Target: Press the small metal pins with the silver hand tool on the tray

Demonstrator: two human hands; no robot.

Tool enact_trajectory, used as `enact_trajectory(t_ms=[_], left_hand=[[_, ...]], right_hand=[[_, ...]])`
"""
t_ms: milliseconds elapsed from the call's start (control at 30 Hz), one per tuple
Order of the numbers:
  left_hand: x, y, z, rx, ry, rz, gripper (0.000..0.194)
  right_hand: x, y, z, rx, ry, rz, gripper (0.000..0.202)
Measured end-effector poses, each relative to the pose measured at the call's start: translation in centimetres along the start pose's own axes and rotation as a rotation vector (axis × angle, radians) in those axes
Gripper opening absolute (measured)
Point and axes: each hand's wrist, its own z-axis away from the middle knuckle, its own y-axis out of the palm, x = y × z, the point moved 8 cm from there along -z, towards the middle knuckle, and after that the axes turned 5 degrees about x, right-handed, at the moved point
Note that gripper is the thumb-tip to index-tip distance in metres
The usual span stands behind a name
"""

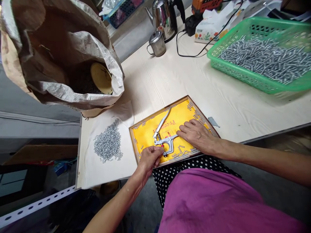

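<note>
Centrally, a wooden tray lined with yellow cloth, resting at the near edge of a pale wood-grain table and over a polka-dot lap. Scattered along the tray's inner walls, small silver metal pieces. Left of the tray, a white board bearing a heap of the same silver pieces. Beyond that board, up and left of the tray, an open paper sack with a round yellowish scoop inside. Far right and up from the tray, a green plastic basket full of silver pieces. Straight beyond the tray, a small lidded steel mug and a steel kettle, with a black cable curling across the table.

On the yellow cloth, silver hand pliers, long handle angled up and away. Left hand at the tray's near edge, fingers curled together, tips pinched by the pliers' head; whether clamped on a piece, cannot tell. Right hand palm down on the cloth, fingers loosely apart, tips touching the pliers' short handle
</note>
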Motion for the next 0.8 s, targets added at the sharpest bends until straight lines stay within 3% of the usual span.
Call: enact_trajectory(t_ms=[267, 500, 667, 700, 800], left_hand=[[-0.2, 0.4, 0.3, -0.035, 0.006, -0.062, 0.048], [0.3, 0.4, 0.0, 0.030, -0.111, -0.099, 0.049], [0.4, 0.2, -0.1, 0.034, -0.115, -0.091, 0.048], [0.4, 0.3, -0.1, 0.034, -0.112, -0.089, 0.048], [0.4, 0.3, 0.0, 0.034, -0.108, -0.091, 0.047]], right_hand=[[-0.1, -0.1, 0.0, 0.021, 0.009, -0.003, 0.019], [0.1, 0.3, 0.0, 0.054, 0.019, -0.007, 0.018], [-0.6, 0.2, -0.3, 0.098, 0.007, -0.077, 0.010], [-0.9, 0.0, -0.6, 0.091, -0.004, -0.092, 0.016], [-1.8, -0.6, -2.1, 0.064, -0.054, -0.089, 0.062]])
